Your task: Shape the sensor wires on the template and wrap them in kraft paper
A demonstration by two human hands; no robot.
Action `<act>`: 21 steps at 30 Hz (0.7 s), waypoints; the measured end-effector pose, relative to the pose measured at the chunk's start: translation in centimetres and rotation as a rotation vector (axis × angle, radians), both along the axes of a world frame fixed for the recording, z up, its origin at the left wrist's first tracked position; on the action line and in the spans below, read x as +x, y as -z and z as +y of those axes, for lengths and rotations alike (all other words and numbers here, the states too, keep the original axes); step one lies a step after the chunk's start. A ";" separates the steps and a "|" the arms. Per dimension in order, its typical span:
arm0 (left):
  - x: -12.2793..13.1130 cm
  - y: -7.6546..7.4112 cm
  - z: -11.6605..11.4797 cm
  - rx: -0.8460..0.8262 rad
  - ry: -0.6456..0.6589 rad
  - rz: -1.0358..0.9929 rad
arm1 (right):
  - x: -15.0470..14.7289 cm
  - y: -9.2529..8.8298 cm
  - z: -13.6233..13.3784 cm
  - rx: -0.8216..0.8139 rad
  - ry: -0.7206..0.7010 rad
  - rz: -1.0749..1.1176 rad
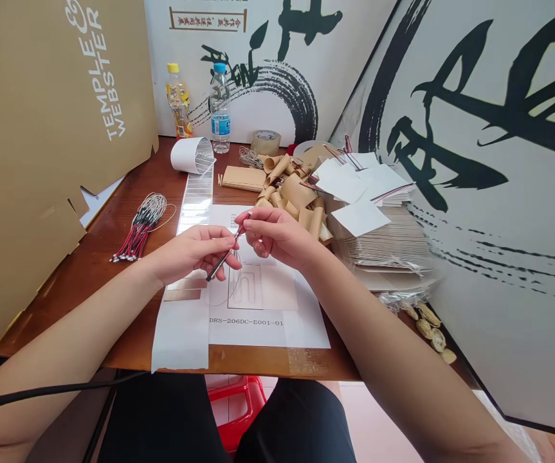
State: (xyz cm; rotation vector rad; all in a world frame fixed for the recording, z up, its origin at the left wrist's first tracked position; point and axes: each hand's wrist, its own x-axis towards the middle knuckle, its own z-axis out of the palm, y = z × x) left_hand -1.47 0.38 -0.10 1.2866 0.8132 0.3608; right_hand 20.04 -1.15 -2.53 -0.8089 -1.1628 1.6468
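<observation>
My left hand (pixel 204 249) is closed in a pinch around the middle of a thin dark red-and-black wire lead (pixel 217 265), whose lower end points down to the left. At the lead's upper end, the fingertips of my right hand (pixel 277 231) are pressed together on it. A fine grey wire loops down below the hands. Beneath them lies a white printed sheet (pixel 267 334) with a winding line drawing. A long strip of label paper (pixel 181 341) lies along its left side, its far end curled into a roll (pixel 190 154).
A bundle of grey wires with red and black ends (pixel 145 225) lies left. Behind are curled brown paper pieces (pixel 301 193), a tape roll (pixel 265 143) and two bottles (pixel 220 109). Stacked cardboard (pixel 388 244) stands right, a large carton (pixel 55 161) left.
</observation>
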 end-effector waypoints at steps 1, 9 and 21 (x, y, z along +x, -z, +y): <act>0.0 0.0 0.0 -0.002 0.001 0.001 | -0.1 0.0 0.0 0.004 0.010 -0.010; -0.1 0.5 0.1 -0.049 -0.041 -0.025 | -0.8 -0.7 -0.5 -0.021 0.132 -0.055; -0.1 -0.2 0.1 -0.181 -0.017 -0.155 | -0.1 -0.3 -0.2 0.002 0.102 -0.027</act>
